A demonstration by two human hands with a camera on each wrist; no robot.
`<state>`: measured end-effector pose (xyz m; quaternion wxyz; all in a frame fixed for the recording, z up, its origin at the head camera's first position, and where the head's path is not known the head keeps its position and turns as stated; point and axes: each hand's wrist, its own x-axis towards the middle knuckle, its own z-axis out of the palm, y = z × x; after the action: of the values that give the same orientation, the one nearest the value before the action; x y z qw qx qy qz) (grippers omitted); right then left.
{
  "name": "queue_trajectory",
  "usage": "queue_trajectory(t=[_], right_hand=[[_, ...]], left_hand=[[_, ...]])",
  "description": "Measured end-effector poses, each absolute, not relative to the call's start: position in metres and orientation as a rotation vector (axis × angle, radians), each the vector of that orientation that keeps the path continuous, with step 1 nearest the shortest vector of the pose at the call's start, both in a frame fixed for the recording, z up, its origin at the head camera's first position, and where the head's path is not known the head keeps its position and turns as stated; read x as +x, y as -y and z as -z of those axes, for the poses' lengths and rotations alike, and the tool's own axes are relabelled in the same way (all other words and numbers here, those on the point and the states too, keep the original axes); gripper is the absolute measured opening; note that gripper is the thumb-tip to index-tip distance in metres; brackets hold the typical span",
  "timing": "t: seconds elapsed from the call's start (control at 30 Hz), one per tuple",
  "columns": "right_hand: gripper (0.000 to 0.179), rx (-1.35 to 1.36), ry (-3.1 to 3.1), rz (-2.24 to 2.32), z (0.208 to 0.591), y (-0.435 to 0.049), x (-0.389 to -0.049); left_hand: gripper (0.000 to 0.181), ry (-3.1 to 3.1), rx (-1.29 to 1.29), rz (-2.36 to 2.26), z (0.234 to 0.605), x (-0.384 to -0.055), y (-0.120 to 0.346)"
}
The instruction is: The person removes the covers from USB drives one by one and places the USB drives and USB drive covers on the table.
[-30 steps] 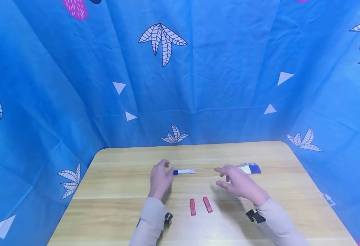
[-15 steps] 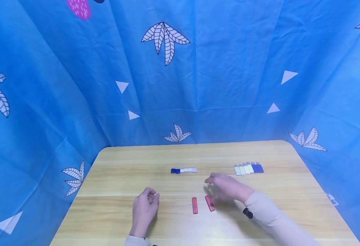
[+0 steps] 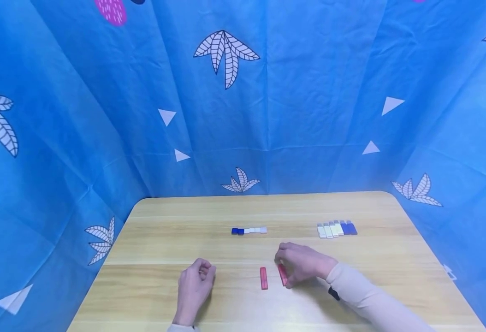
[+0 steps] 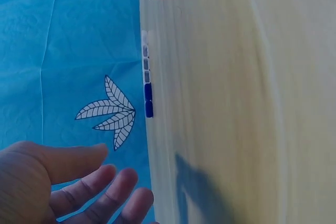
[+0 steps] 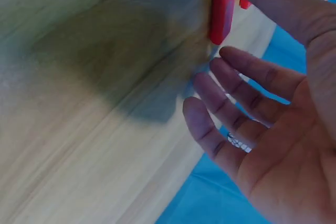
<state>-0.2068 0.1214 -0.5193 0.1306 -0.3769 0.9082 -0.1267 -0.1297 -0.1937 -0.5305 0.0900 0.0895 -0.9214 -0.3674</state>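
Two slim red USB sticks, caps on, lie on the wooden table. My right hand (image 3: 302, 262) spans the right red USB stick (image 3: 283, 275), thumb by its near end and fingers by its far end. In the right wrist view, the thumb overlaps this red stick (image 5: 222, 17); the fingertips are spread just past its other end, and a firm hold is not visible. The left red USB stick (image 3: 263, 278) lies alone beside it. My left hand (image 3: 195, 288) hovers low over the table at the left, fingers loosely bent, holding nothing.
A row of small blue and white caps (image 3: 249, 230) lies at the back middle. Several uncapped white and blue USB sticks (image 3: 336, 229) lie side by side at the back right. A blue patterned curtain (image 3: 243, 115) surrounds the table (image 3: 164, 212).
My left hand has drawn back from the cap row toward the near left, uncovering a second blue cap. My right hand has moved from beside the uncapped sticks down to the right red USB stick.
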Motion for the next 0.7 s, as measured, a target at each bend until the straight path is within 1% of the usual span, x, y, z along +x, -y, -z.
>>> queue_trajectory(t=[0.23, 0.4, 0.5, 0.7], right_hand=[[0.038, -1.184, -2.645, 0.438, 0.525, -0.124, -0.206], [0.032, -1.219, -2.706, 0.490, 0.528, -0.125, -0.205], [0.036, -1.190, -2.778, 0.538, 0.524, -0.126, -0.206], [0.055, -1.084, -2.911, 0.655, 0.498, -0.127, -0.210]], left_hand=[[0.006, 2.747, 0.244, 1.083, 0.531, -0.130, 0.191], [0.006, 2.755, 0.223, 1.117, 0.529, -0.130, 0.186], [0.006, 2.745, 0.195, 1.121, 0.527, -0.132, 0.182], [0.006, 2.690, 0.107, 1.163, 0.516, -0.142, 0.169]])
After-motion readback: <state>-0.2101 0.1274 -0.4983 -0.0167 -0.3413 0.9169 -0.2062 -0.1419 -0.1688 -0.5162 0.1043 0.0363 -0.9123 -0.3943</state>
